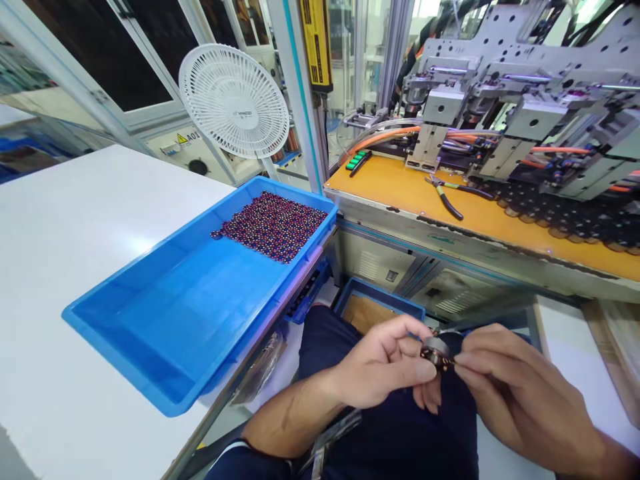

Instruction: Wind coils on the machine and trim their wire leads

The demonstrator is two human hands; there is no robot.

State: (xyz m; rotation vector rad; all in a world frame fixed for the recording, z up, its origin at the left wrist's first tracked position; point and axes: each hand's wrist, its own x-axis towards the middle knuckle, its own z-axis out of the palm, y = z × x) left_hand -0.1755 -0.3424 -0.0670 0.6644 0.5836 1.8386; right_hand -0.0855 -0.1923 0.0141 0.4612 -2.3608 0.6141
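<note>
Over my lap, a small motor stator (436,348) with a grey metal ring and copper-coloured windings is gripped between the thumb and fingers of my left hand (385,363). My right hand (515,380) is closed in a pinch at the stator's right side, where copper wire ends show; its fingertips partly hide what they pinch. To the left, a long blue tray (150,320) rests on the white table. Many small dark parts with red and copper-coloured spots (275,223) lie packed together at the tray's far end.
A white fan (235,100) stands behind the tray. Cutting pliers (447,193) and a green-and-black item (359,161) lie on the orange bench (390,193), under a machine with metal clamps (443,107). Below the bench is another blue bin (420,311) with brown cardboard inside.
</note>
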